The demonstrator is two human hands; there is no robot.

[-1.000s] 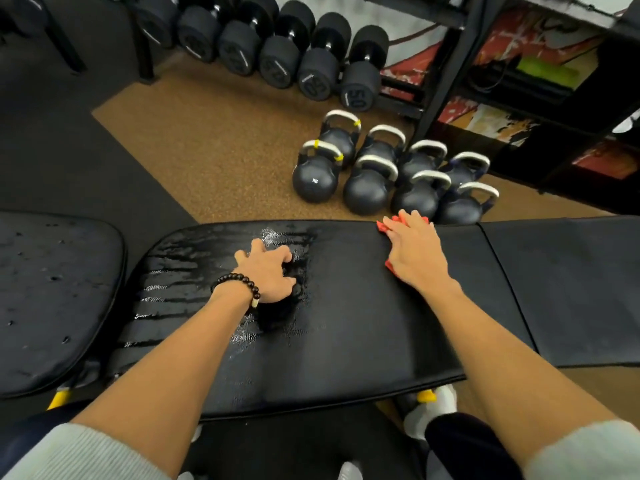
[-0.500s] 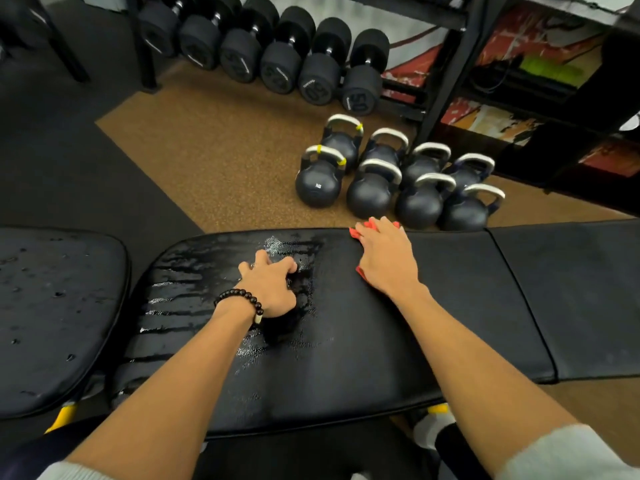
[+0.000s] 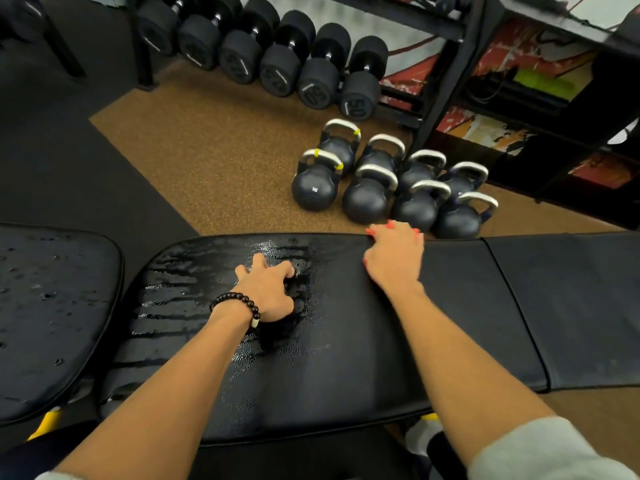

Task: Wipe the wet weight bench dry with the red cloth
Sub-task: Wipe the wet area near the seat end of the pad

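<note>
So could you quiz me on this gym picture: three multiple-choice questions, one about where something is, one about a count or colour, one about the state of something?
1. Where is the cloth?
A. under the right hand at the bench's far edge
B. on the floor by the kettlebells
C. draped over the dumbbell rack

2. How many kettlebells stand on the floor?
A. four
B. eight
C. twelve

3. What is the state of the pad around the left hand?
A. dry and dusty
B. torn open
C. streaked with water

Answers:
1 A: red edges peek out past the fingers at the far edge.
2 B: two rows of four handles show.
3 C: shiny streaks and droplets lie around that hand.
</note>
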